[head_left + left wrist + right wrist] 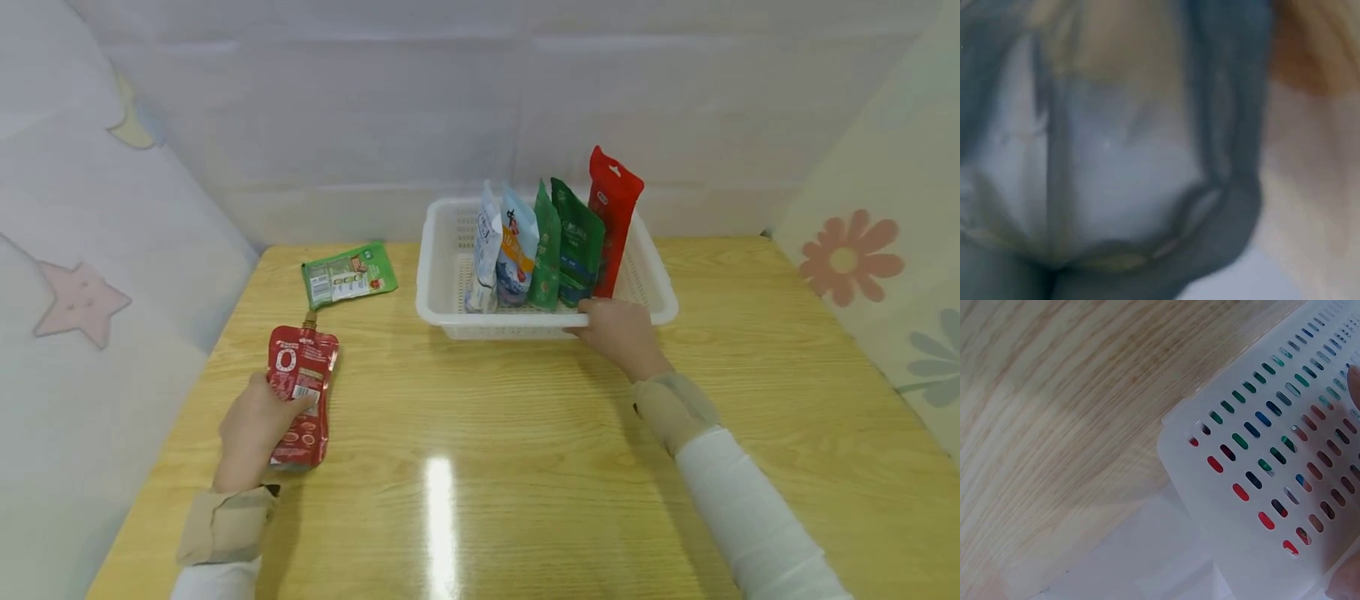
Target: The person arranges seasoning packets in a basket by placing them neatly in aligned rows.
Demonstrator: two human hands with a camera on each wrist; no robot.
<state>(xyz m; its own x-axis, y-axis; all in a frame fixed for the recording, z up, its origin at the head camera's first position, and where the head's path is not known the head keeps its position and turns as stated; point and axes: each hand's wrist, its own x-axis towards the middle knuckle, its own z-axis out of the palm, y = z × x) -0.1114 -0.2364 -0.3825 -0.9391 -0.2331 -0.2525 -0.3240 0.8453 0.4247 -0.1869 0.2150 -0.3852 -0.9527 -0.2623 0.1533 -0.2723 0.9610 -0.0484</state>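
My left hand (255,425) grips a red spouted pouch (303,367) by its lower left side, thumb across the front, with the gold cap pointing away. Just beyond the cap lies a flat green packet (348,275). On the right, my right hand (618,329) holds the near rim of a white slotted basket (480,321). Inside it stand a white pouch (487,250), a blue and orange pouch (517,246), a green pouch (546,250), a dark green pouch (577,237) and a tall red packet (613,208). The left wrist view is blurred.
The wooden table (480,400) reaches back to a pale wall covering (375,117). Printed side panels stand left and right, one with a star (82,304), the other with a red flower (843,260). In the right wrist view the basket wall (1210,506) shows its slots.
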